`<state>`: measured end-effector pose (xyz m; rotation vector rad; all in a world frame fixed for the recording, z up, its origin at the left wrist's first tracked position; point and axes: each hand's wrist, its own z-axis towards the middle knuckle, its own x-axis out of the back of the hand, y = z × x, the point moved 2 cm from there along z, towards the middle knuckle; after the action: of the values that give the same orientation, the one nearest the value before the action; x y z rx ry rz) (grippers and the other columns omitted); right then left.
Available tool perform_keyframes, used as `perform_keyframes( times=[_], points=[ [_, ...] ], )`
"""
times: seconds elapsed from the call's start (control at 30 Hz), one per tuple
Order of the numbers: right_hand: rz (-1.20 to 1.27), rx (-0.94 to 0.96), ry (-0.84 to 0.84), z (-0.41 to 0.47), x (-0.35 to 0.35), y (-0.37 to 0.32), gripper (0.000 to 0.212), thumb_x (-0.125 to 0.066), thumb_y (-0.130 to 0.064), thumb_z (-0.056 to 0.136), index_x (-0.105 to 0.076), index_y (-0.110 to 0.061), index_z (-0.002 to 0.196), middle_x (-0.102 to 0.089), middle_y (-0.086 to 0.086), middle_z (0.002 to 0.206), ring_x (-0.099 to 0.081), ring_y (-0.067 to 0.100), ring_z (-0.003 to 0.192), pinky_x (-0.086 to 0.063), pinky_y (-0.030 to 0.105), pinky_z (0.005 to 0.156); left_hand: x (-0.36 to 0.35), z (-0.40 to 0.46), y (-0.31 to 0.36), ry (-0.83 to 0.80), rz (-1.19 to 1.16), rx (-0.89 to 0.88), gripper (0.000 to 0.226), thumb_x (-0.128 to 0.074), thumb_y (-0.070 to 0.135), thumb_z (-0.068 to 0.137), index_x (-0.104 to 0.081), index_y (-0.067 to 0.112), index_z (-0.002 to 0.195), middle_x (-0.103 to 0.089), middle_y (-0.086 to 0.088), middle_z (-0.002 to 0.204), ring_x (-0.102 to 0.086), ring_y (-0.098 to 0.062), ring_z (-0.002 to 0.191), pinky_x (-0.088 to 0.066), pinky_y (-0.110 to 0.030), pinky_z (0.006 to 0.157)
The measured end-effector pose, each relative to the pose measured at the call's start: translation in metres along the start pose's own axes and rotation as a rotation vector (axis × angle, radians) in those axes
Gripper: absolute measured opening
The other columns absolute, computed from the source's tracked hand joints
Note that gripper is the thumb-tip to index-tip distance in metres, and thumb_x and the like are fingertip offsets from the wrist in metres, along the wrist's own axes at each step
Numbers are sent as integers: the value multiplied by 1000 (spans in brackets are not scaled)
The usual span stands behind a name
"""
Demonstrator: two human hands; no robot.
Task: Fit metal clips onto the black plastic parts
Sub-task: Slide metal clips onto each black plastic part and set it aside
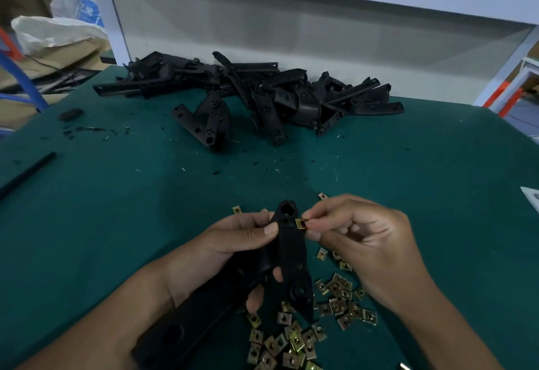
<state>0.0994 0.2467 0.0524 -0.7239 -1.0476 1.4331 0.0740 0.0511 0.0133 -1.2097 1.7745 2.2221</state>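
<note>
Pinching a small square brass-coloured metal clip [300, 223] between thumb and fingertips, your right hand [364, 241] holds it against the right edge of the long black plastic part [291, 253], just below that part's rounded upper end with its large hole. Your left hand [221, 253] grips the same part from the left, thumb pressed along its upper face and fingers curled beneath it. The part stands raised over the green table mat [116, 209], near the lower middle of the view.

Progress, as judged: the clip touches the part's edge, but whether it is pushed home cannot be confirmed. No other clip is visible on the held part. A heap of loose brass-coloured clips [306, 326] lies on the mat beneath and to the right of your hands, and a large pile of black plastic parts [262, 92] sits at the far side of the mat against the white panel. None in that pile shows a clip from here, so most of the work appears outstanding. No separate stack of finished parts can be identified.

Limits of observation: the held part's lower portion runs down under your left wrist and merges with a dark shape towards the bottom edge; whether that is one piece or two cannot be told. The seat receiving the clip is hidden by your fingertips. Small black fragments [87, 130] scattered at the left of the mat are too small to identify.
</note>
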Motion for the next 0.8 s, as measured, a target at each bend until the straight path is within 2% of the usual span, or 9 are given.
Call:
perform_keyframes(
  times=[0.17,0.3,0.43,0.5,0.57,0.67,0.73,0.8],
  points=[
    [-129,41,-40,0,4,-4,7,-78,-9,76,-79,-12,82,-76,-2,91,-73,15,83,-57,19,73,0,0,0,-29,-42,26,48,-46,15,107,-35,-16,141,-70,-15,93,-73,-18,76,-60,-28,51],
    [-218,78,-71,-1,6,-6,6,-78,-13,78,-79,-13,84,-76,-6,92,-75,17,84,-59,22,73,-2,-1,-1,-2,27,55,47,-52,19,105,-44,-9,141,-72,-11,95,-71,-17,80,-59,-27,50],
    [-150,54,-32,-1,3,-7,10,-80,-10,75,-78,-11,84,-77,-4,89,-75,15,83,-59,22,74,-7,-1,-2,22,6,13,47,-51,19,105,-42,-12,140,-74,-7,97,-71,-16,79,-58,-26,52],
    [-42,9,26,-2,0,-6,11,-78,-10,75,-78,-10,87,-79,-1,89,-76,15,83,-59,21,75,-10,2,-4,107,2,-63,45,-59,22,101,-51,-8,133,-72,-9,92,-70,-17,77,-57,-27,53],
    [-8,-94,106,-1,0,-5,13,-74,-22,81,-80,-17,92,-79,-1,91,-76,15,84,-60,22,75,-13,5,-4,239,46,-160,32,-65,22,97,-62,3,123,-70,-12,89,-69,-19,75,-57,-29,53],
    [-44,-224,31,-4,-2,0,29,-62,-51,90,-74,-35,111,-76,-11,110,-72,8,105,-54,16,86,-14,5,-5,372,119,-242,17,-71,22,91,-67,13,105,-69,-15,84,-70,-22,68,-58,-30,54],
    [-19,-259,-13,-5,-5,3,42,-60,-62,88,-68,-39,122,-71,-13,123,-66,7,116,-50,14,91,-13,4,-3,420,143,-288,20,-75,22,90,-66,14,107,-71,-15,91,-71,-22,68,-58,-30,56],
    [-25,-272,24,-4,-6,6,42,-58,-63,91,-64,-41,126,-67,-15,125,-63,5,119,-50,12,91,-12,3,1,466,162,-321,34,-74,23,90,-62,12,121,-72,-12,113,-71,-21,73,-58,-30,57]
  ],
)
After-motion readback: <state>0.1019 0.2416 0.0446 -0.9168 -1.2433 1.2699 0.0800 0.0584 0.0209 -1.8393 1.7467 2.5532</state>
